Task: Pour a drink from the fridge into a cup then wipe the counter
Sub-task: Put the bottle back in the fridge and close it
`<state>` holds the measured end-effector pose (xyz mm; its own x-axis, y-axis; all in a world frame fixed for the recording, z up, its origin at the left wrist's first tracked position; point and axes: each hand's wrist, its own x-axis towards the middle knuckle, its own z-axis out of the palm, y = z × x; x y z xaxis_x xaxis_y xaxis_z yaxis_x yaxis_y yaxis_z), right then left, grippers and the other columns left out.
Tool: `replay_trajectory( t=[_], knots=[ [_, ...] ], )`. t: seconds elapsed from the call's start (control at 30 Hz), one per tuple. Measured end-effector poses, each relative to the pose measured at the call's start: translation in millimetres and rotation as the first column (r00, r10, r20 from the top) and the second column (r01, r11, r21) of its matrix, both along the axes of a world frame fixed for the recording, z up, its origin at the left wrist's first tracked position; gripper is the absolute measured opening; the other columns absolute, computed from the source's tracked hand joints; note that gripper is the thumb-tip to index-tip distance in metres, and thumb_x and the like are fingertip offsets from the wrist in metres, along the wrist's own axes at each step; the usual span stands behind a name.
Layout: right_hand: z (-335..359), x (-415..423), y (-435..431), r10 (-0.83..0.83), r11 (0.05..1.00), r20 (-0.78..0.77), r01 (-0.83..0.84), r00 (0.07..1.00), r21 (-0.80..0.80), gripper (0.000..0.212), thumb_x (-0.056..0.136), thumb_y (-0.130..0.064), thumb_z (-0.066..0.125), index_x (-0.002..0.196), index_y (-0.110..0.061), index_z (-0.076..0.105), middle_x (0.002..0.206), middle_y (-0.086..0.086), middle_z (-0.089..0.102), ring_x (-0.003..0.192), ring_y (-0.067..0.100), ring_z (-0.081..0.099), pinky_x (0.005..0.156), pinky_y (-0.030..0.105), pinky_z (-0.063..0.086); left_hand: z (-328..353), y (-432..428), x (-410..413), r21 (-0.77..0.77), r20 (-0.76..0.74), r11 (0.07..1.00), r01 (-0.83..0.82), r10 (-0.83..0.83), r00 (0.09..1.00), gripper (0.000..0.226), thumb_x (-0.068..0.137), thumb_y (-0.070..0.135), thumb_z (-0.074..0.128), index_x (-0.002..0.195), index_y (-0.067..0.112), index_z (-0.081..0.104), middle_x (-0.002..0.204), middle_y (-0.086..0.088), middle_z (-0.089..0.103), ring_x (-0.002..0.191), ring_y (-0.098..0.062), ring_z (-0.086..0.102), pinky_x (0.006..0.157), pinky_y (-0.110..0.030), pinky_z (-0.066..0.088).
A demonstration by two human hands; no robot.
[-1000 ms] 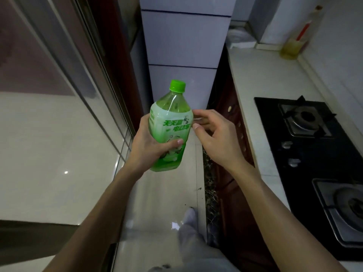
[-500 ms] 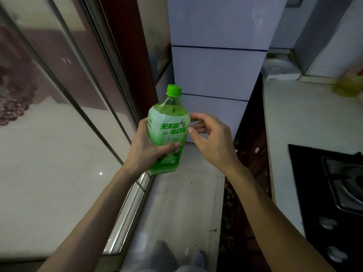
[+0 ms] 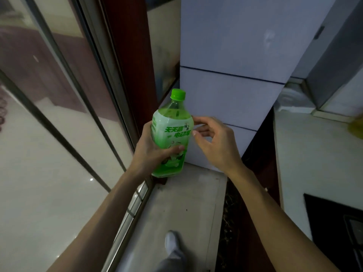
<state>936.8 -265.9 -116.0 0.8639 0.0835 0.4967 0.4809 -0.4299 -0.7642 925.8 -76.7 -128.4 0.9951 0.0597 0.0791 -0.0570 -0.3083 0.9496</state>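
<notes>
A green tea bottle (image 3: 171, 132) with a green cap and green-and-white label stands upright in mid-air, cap on. My left hand (image 3: 149, 154) is wrapped around its lower half from the left. My right hand (image 3: 214, 146) hovers just right of the bottle, fingers curled loosely, fingertips at the label's edge without gripping. Straight ahead stands the white fridge (image 3: 235, 55), its doors closed. The pale counter (image 3: 306, 158) runs along the right side. No cup or cloth is in view.
A glass sliding door with a metal frame (image 3: 110, 107) lines the left side. A black gas hob (image 3: 337, 224) sits in the counter at lower right. A yellowish bottle (image 3: 356, 128) shows at the right edge. My foot (image 3: 172, 242) is on the narrow tiled floor.
The view has swung left and closer to the fridge; the hob has slid out toward the right edge. Both hands keep the same pose around the bottle.
</notes>
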Motion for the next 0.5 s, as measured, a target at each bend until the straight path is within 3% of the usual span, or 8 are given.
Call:
replay_trajectory(
  t=[0.23,0.5],
  knots=[
    [11,106,11,-0.020,0.998,-0.034,0.018,0.999,-0.054,0.029,0.089,-0.005,0.064,0.117,-0.007,0.065,0.108,0.004,0.067,0.084,0.008,0.067,0.076,0.020,0.056,-2,11,111,-0.046,-0.016,0.999,0.005,-0.006,1.000,0.102,0.045,0.049,0.088,0.131,0.023,0.040,0.116,0.002,0.064,0.107,-0.016,0.064,0.090,-0.048,0.054],
    [23,190,18,-0.014,0.997,-0.070,0.008,0.997,-0.078,0.025,0.089,-0.007,0.058,0.112,-0.013,0.066,0.106,0.002,0.070,0.086,0.013,0.069,0.077,0.035,0.059,-1,19,190,-0.073,-0.007,0.997,-0.004,0.004,1.000,0.100,0.046,0.052,0.086,0.131,0.026,0.040,0.115,0.005,0.064,0.105,-0.013,0.064,0.088,-0.044,0.056]
  ],
)
